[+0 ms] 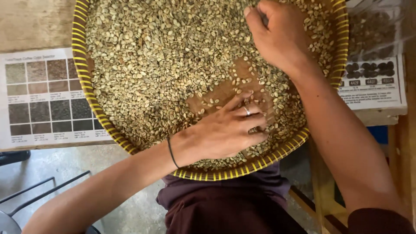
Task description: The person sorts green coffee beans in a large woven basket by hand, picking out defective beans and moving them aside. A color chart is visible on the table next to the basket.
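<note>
A large round woven tray (260, 164) with a yellow-striped rim holds a thick layer of pale green raw coffee beans (147, 60). My left hand (229, 130), with a ring and a thin black wristband, lies flat among the beans near the tray's front edge, fingers spread to the right beside a bare brown patch (225, 86). My right hand (277, 34) rests on the beans at the tray's far right, fingers curled down into them. Whether it pinches any beans is hidden.
A printed chart of bean colour swatches (43, 99) lies left of the tray on a wooden surface. Another printed sheet with bean pictures (372, 82) sits at right, with a clear bag of dark beans (372, 30) above it. A black metal chair frame (26, 199) stands on the concrete floor below.
</note>
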